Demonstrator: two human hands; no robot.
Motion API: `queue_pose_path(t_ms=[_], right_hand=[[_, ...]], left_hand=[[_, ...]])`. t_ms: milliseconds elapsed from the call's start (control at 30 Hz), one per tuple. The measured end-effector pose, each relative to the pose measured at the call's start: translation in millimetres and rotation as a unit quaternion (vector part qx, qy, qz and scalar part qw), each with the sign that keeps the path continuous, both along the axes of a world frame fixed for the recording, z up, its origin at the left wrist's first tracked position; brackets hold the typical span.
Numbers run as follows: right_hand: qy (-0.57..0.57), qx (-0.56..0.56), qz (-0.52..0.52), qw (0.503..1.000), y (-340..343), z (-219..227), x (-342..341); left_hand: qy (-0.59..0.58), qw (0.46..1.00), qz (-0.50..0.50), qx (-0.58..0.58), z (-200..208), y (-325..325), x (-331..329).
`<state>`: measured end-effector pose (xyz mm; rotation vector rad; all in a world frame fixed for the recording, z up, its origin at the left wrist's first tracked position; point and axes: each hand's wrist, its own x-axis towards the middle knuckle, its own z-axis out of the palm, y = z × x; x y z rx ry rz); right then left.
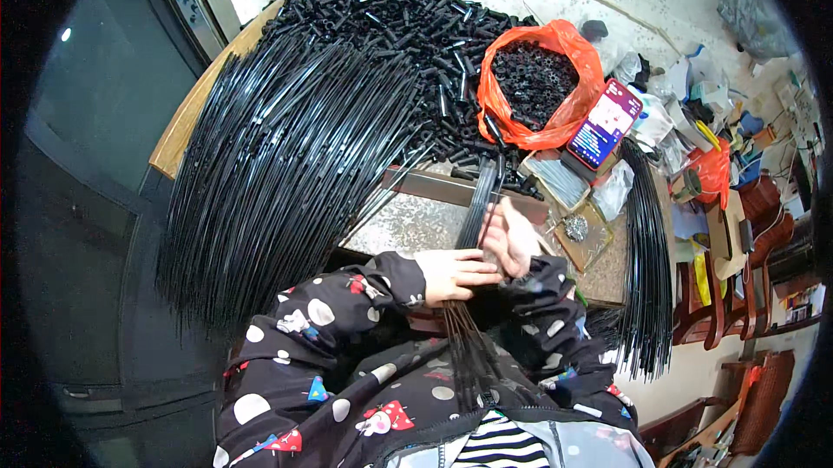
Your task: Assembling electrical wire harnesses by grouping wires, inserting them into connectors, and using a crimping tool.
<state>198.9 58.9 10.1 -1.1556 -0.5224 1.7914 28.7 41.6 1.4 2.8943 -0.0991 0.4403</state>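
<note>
The left hand [453, 275] wraps its fingers around a thin bundle of black rods [473, 294] at the table's near edge, and the right hand [510, 238] rests against the same bundle just above, fingers loosely curled. A large fan of black rods [278, 164] covers the table [416, 221] to the left, with an orange bag [538, 82] of black parts and a phone [605, 124] beyond.

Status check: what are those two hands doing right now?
Left hand and right hand both shut on a bundle of thin black rods. Heaped black tubes beyond; nothing blocking.

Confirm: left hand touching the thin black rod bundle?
Touching. Head view shows the left hand wrapped around the black rod bundle, fingers curled across it.
</note>
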Motion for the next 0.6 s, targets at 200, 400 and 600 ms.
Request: queue_pose_path(t_ms=[200,400,600], right_hand=[[-0.045,0.154,0.081,0.984,27,-1,-11],[0.126,0.296,0.261,0.91,-29,49,4],[-0.224,0.299,0.13,0.918,-68,81,-16]], left_hand=[[-0.043,0.998,-0.022,-0.033,2,5,0],[-0.066,0.943,0.059,-0.32,4,7,-4],[-0.088,0.908,0.094,-0.398,0,8,0]])
